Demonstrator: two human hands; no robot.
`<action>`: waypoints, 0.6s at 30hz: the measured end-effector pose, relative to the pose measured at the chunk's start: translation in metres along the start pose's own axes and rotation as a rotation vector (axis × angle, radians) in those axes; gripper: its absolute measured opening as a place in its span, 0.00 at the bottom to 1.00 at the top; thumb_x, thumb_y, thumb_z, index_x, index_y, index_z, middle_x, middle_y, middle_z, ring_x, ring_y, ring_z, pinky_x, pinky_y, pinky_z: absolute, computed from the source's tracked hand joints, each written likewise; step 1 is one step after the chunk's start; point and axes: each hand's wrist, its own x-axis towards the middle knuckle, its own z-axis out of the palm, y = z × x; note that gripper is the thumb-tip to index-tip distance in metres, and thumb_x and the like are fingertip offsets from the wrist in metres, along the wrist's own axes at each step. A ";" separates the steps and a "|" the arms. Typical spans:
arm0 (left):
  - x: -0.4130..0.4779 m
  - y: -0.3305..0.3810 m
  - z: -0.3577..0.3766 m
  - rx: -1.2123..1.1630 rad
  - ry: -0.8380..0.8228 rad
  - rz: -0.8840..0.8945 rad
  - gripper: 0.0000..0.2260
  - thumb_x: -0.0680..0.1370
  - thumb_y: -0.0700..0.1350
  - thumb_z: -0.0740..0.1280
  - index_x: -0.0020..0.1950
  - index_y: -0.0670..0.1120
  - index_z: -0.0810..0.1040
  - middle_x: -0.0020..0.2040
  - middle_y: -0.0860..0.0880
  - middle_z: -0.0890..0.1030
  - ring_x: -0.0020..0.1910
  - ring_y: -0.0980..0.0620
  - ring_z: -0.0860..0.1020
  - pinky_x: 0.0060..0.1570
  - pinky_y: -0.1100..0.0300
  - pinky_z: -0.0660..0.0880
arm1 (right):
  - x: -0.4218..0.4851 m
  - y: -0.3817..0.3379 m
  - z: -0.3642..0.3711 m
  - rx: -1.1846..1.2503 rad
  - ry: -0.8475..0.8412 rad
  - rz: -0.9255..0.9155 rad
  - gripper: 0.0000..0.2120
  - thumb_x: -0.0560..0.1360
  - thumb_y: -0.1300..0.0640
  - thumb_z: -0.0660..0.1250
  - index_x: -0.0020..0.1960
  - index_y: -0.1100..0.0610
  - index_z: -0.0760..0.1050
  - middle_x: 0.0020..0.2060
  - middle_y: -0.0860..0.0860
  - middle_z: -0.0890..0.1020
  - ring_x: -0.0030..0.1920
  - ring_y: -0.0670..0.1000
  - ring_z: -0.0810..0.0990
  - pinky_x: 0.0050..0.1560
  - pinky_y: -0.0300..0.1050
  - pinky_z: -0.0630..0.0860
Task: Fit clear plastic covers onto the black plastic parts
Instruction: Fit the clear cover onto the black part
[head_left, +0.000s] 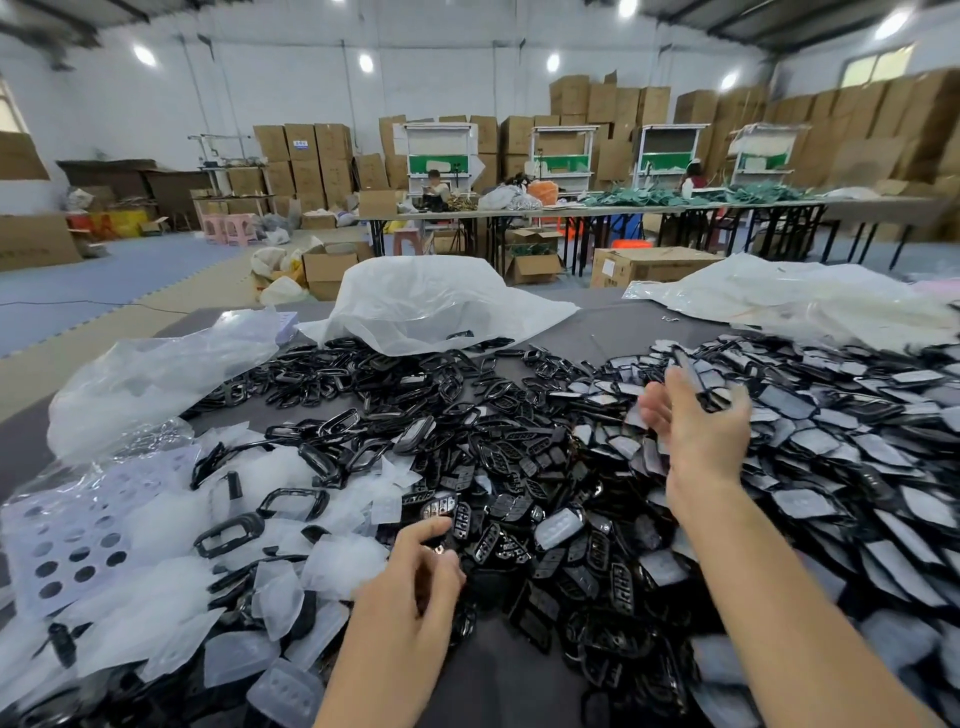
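Our left grip (410, 587) sits low at 6 o'clock in the view. Its fingers are curled, and thumb and forefinger pinch a small black part (442, 548). The fingers hide most of it, so we cannot tell which way its long axis runs.

Our right grip (696, 436) is raised at 3 o'clock, palm turned toward 9 o'clock, fingers loosely spread. At its fingertips is a blurred black piece (693, 376), long and narrow, its long axis running from 11 o'clock down to 5 o'clock. We cannot tell whether the grip holds it or not.

Just past the left grip, at 1 o'clock, lie slotted black pieces (597, 551) in a loose heap. At 8 o'clock we see clear covers (283, 597) scattered flat, and beyond them a pale perforated sheet (62, 525). At 11 o'clock open black frames (332, 384) are piled every way. Under and around the right grip, covered parts (831, 467) spread out to 3 o'clock.

All of this rests on a dark grey counter (639, 325). At its far edge lie a white bag (431, 301), a second bag (779, 296) and, at 10 o'clock, a clear bag (145, 379).

Beyond is a large hall with a blue mat floor (130, 265) and long tables (571, 208) carrying green goods. Cardboard boxes (857, 119) are stacked against the back wall.
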 end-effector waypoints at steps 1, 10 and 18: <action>-0.001 -0.002 0.001 0.068 -0.013 0.054 0.10 0.80 0.47 0.65 0.57 0.62 0.72 0.41 0.59 0.82 0.39 0.58 0.80 0.44 0.62 0.76 | 0.004 -0.001 -0.005 -0.010 0.025 -0.002 0.39 0.79 0.59 0.68 0.81 0.54 0.47 0.37 0.54 0.82 0.31 0.45 0.82 0.34 0.36 0.79; 0.003 -0.020 0.003 0.879 -0.114 0.331 0.17 0.67 0.59 0.72 0.51 0.52 0.85 0.48 0.52 0.84 0.47 0.48 0.84 0.45 0.53 0.81 | -0.085 0.069 -0.001 -0.748 -0.487 -0.274 0.22 0.81 0.52 0.62 0.73 0.41 0.66 0.57 0.39 0.82 0.50 0.37 0.79 0.58 0.40 0.77; 0.016 -0.025 -0.003 0.871 -0.009 0.363 0.14 0.61 0.44 0.82 0.42 0.51 0.81 0.38 0.54 0.80 0.38 0.48 0.80 0.34 0.53 0.79 | -0.107 0.109 0.000 -1.452 -0.838 -0.506 0.19 0.83 0.41 0.52 0.70 0.42 0.69 0.75 0.44 0.65 0.75 0.47 0.58 0.75 0.44 0.53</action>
